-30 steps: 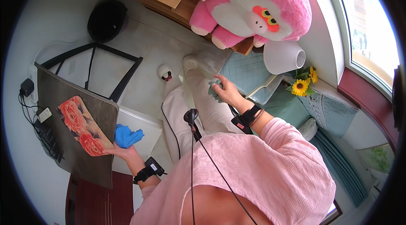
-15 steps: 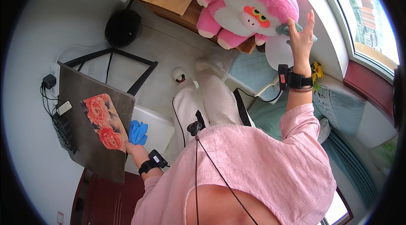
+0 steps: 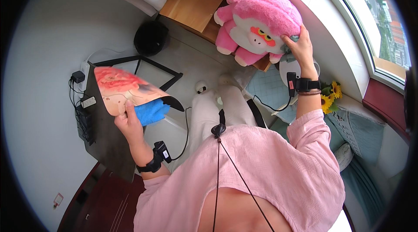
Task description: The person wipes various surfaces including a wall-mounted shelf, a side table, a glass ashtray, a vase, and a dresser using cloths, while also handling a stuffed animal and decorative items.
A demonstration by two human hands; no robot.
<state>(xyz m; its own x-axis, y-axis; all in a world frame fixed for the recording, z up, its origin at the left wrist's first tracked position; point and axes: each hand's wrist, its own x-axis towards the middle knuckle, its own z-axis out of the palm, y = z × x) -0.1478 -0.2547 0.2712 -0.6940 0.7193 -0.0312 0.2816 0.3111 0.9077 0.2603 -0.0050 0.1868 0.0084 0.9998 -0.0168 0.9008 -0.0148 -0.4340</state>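
Observation:
My left hand [image 3: 129, 121] pinches the near edge of a thin flexible mat [image 3: 119, 84] with red flowers, thumb on top. The mat is lifted and curls above the dark desk [image 3: 111, 147]. A crumpled blue cloth [image 3: 151, 111] sticks out beneath the mat beside my fingers; how it is held is hidden. At the upper right my right hand [image 3: 299, 47] curls at the side of a big pink plush toy [image 3: 265, 18] with a white belly. Between my thumb and fingers shows a grey-green soft piece [image 3: 289, 48]; whether it belongs to the toy I cannot tell.
The plush sits on a wooden cabinet [image 3: 191, 3] below the window. A black round bin [image 3: 151, 38] stands by the wall. Black adapters and cables [image 3: 82, 118] lie along the desk's left edge. Sunflowers [image 3: 329, 98] stand right of my right wrist. A cable runs from each wrist strap.
My left hand has raised the floral mat off the desk and bent it, the blue cloth moving along. My right hand's spread fingers have curled in by the plush. The whole view has shifted.

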